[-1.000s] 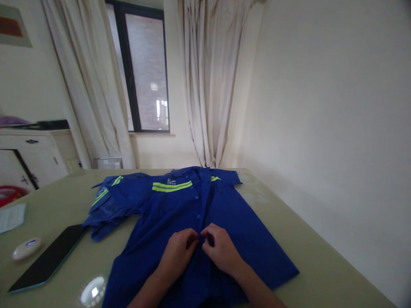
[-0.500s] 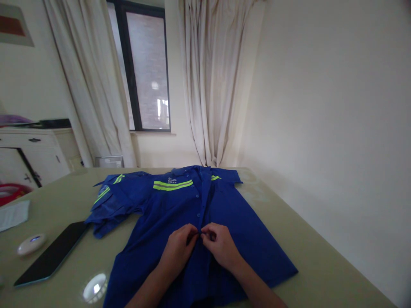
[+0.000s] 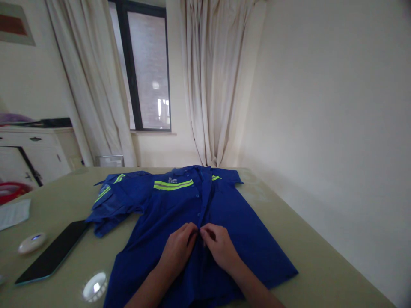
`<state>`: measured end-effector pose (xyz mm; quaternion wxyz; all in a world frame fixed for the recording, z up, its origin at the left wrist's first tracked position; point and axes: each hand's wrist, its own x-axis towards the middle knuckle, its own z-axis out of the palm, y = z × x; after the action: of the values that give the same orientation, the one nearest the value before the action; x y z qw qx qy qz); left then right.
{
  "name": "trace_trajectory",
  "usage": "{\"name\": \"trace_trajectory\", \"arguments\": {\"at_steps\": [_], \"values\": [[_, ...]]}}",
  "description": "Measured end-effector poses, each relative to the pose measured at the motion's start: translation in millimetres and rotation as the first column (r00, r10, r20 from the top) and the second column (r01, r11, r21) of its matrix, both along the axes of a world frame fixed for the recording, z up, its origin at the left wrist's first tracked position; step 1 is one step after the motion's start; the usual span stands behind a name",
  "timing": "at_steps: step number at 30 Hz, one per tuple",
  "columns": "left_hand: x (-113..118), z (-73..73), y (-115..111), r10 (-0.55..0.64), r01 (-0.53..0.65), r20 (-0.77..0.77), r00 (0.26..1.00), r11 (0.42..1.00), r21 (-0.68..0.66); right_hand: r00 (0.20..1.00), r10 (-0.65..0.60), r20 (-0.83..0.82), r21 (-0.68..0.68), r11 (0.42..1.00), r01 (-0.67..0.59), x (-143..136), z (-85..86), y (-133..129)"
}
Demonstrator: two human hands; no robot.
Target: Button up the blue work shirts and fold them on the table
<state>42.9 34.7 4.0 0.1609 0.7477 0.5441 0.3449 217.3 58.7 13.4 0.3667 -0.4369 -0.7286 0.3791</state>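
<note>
A blue short-sleeved work shirt (image 3: 173,205) with yellow-green reflective stripes lies front up, its collar towards the far edge of the table. My left hand (image 3: 180,244) pinches the front edge of the shirt at its middle, below the visible buttons. Close against it, my right hand (image 3: 220,244) pinches the opposite edge, fingertips nearly meeting the left ones. Whatever button or buttonhole sits between the fingers is hidden. Above the hands the front hangs apart, with several small buttons (image 3: 198,214) showing along the left edge.
The shirt rests on a pale green glossy table (image 3: 321,265). To the left lie a dark flat tablet-like object (image 3: 53,252), a white oval device (image 3: 32,243) and a paper sheet (image 3: 14,214). A red basin (image 3: 13,192) stands beyond the table, and a wall (image 3: 337,128) runs along the right.
Both hands stay at the same spot on the shirt front, with only slight finger movement. The lower part of the right front panel has shifted a little near the hem.
</note>
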Motion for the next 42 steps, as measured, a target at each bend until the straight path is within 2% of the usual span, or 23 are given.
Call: {"name": "trace_trajectory", "arguments": {"at_steps": [3, 6, 8, 10, 14, 17, 19, 21, 23, 25, 27, 30, 34, 36, 38, 39, 41, 42], "values": [[1.6, -1.5, 1.0, 0.011, -0.010, 0.054, 0.998, 1.000, -0.027, 0.993, 0.077, -0.085, -0.171, 0.981, -0.090, 2.2, -5.3, 8.1], [3.7, -1.2, -0.2, 0.005, 0.006, 0.133, 0.991, 0.997, -0.075, 0.998, 0.051, -0.048, -0.205, 0.977, -0.059, 2.7, -11.6, 13.1], [4.9, 0.1, -1.7, 0.008, 0.015, 0.205, 0.979, 0.994, -0.109, 0.999, 0.028, 0.018, -0.129, 0.991, -0.025, 2.3, -12.7, 12.6], [5.5, 1.3, -2.2, 0.028, 0.011, 0.281, 0.959, 0.990, -0.137, 0.996, -0.004, 0.085, 0.004, 1.000, 0.004, 2.0, -10.6, 9.6], [4.2, -0.9, 4.1, 0.081, 0.005, 0.408, 0.909, 0.979, -0.205, 0.976, -0.081, 0.200, 0.214, 0.976, 0.037, 1.6, -2.5, 2.9], [0.5, -5.3, 13.1, 0.068, 0.047, 0.471, 0.879, 0.972, -0.228, 0.978, -0.094, 0.186, 0.237, 0.970, 0.048, 1.5, 1.9, 3.5], [-1.8, -5.8, 16.9, 0.059, 0.074, 0.494, 0.867, 0.966, -0.246, 0.989, -0.094, 0.114, 0.188, 0.980, 0.071, 1.3, 2.2, 7.3], [-2.8, -3.3, 16.7, 0.036, 0.094, 0.483, 0.875, 0.966, -0.243, 0.996, -0.093, 0.016, 0.067, 0.994, 0.092, 1.2, -0.5, 12.8], [-2.1, 0.7, 12.6, 0.000, 0.089, 0.414, 0.910, 0.977, -0.195, 0.989, -0.105, -0.100, -0.119, 0.989, 0.093, 1.6, -6.3, 18.7], [-0.4, 3.6, 6.5, -0.051, 0.085, 0.289, 0.956, 0.990, -0.109, 0.976, -0.120, -0.183, -0.305, 0.951, 0.059, 2.5, -13.6, 23.9], [1.6, 3.9, 0.8, -0.095, 0.101, 0.159, 0.983, 0.995, -0.028, 0.971, -0.120, -0.207, -0.404, 0.914, 0.026, 3.1, -19.7, 27.5], [5.7, 2.8, -3.1, -0.095, 0.094, 0.059, 0.994, 0.995, 0.026, 0.977, -0.094, -0.190, -0.399, 0.917, 0.011, 1.0, -22.4, 28.9], [7.4, 6.5, -7.2, 0.024, -0.022, 0.099, 0.995, 1.000, -0.021, 0.977, -0.078, -0.197, -0.232, 0.972, 0.031, 3.4, -12.6, 17.9], [-4.0, 4.8, -19.2, 0.049, -0.037, 0.139, 0.989, 0.996, -0.082, 0.985, -0.035, -0.170, -0.116, 0.993, 0.016, 20.5, -4.9, 2.9], [-31.4, -6.2, -42.4, 0.015, 0.001, 0.132, 0.991, 0.993, -0.119, 0.997, 0.046, -0.055, -0.005, 0.999, -0.046, 53.9, 0.9, -18.8], [-51.1, -15.9, -57.8, -0.013, 0.024, 0.101, 0.995, 0.994, -0.105, 0.996, 0.086, 0.036, 0.040, 0.995, -0.087, 75.6, 1.9, -31.2], [-97.3, -42.2, -92.7, -0.150, 0.143, -0.068, 0.986, 0.985, -0.091, 0.974, 0.076, 0.211, 0.069, 0.993, -0.093, 122.7, -0.1, -55.5], [-120.3, -56.9, -110.2, -0.128, 0.118, -0.152, 0.980, 0.990, -0.075, 0.953, 0.060, 0.297, 0.068, 0.994, -0.084, 144.6, -2.8, -65.8]]}}
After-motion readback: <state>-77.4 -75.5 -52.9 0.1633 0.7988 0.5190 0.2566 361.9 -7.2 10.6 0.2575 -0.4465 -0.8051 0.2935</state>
